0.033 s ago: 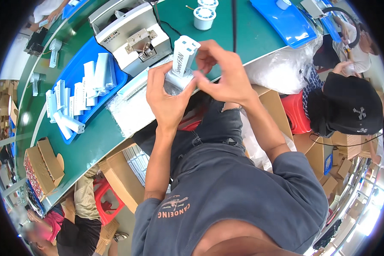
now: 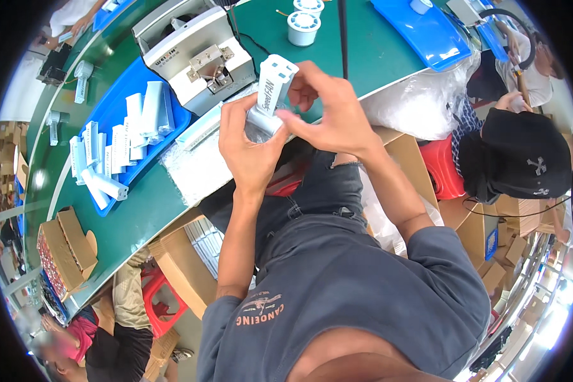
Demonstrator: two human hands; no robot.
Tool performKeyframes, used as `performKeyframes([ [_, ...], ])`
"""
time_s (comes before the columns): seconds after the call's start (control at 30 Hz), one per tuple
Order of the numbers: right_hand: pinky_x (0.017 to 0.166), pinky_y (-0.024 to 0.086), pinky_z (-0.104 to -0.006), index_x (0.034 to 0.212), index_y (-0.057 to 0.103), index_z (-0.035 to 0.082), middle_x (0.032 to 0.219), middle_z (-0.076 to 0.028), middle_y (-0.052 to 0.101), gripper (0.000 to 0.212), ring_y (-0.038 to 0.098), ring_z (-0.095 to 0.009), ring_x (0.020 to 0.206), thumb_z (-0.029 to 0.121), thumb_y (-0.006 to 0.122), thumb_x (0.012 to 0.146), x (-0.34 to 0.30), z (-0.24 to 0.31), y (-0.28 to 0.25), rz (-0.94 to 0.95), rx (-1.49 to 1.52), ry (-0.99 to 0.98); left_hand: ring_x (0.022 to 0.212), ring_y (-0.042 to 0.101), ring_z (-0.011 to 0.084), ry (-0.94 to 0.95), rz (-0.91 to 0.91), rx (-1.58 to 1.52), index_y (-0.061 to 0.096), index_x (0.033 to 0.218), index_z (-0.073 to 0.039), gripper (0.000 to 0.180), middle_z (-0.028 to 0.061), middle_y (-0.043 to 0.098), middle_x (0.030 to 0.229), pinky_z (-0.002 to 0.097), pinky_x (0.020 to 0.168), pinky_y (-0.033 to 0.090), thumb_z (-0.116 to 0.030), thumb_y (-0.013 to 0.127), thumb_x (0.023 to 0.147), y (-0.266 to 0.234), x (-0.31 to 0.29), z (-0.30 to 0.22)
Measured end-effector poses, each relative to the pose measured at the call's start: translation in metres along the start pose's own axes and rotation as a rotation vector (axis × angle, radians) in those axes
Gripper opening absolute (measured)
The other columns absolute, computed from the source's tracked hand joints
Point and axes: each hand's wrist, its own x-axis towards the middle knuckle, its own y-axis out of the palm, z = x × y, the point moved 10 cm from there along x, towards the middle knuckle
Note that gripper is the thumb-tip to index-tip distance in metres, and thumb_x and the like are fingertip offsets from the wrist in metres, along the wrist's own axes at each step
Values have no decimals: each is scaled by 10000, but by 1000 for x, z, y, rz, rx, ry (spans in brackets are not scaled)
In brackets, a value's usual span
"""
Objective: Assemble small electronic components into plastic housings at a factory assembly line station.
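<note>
A pale blue-white plastic fan handle [image 2: 270, 89] with dark lettering stands tilted up between my hands, above the table's near edge. A rounded white section [image 2: 265, 120] is at its lower end. My left hand [image 2: 251, 143] grips that lower part from the left, thumb below and fingers curled behind. From the right, my right hand [image 2: 334, 114] closes in with its thumb against the lower part and its fingers curled beside the upright. The right fingertips are partly hidden. Behind the handle stands a grey-white machine [image 2: 197, 63] with a metal fixture on its front.
On the left, a blue tray [image 2: 179, 118] holds several similar handles. White round fan parts [image 2: 303, 28] stand at the back of the green table [image 2: 140, 213]. Another blue tray [image 2: 420, 38] lies right of them, above clear plastic bags [image 2: 407, 108]. Cardboard boxes and co-workers are on both sides.
My right thumb has moved slightly left onto the lower part of the fan handle. My left hand and the handle have hardly moved.
</note>
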Motion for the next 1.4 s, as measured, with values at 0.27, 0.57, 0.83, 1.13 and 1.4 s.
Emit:
performKeyframes([
  [0.27,620,488,-366,1081,553,4,741,-96,579,387,616,-248,677,88,726,745,-3,1,4,-116,103,34,928,622,335,-18,-13,2,620,1067,-1,463,153,611,990,379,826,496,-115,850,681,-4,-2,0],
  [0.57,635,523,-357,912,641,-63,799,-161,661,202,668,-279,696,27,714,747,-6,-11,6,-30,-74,49,960,655,309,34,0,2,645,1132,-42,491,129,637,1061,380,835,530,-117,847,690,-2,-9,-14],
  [0.83,804,493,-313,1170,641,-39,870,-84,648,309,618,-169,832,-45,648,861,-13,-19,-5,27,225,34,899,638,308,-6,-9,-40,651,1111,-21,521,133,622,1004,388,774,514,-163,897,674,-3,0,-8],
  [1.13,1084,348,-426,1349,555,36,823,-73,631,547,626,-236,943,-29,648,814,-16,-18,-13,-67,80,-34,892,621,260,-73,56,-178,642,1122,7,532,125,623,992,340,783,492,-147,898,682,1,2,7],
  [1.4,1021,432,-441,1213,637,6,872,-94,653,381,641,-249,922,-36,649,834,-35,-7,-19,-114,33,-77,993,642,259,-73,144,-199,630,1135,25,519,138,646,1090,342,884,499,-134,876,706,-1,-8,1],
])
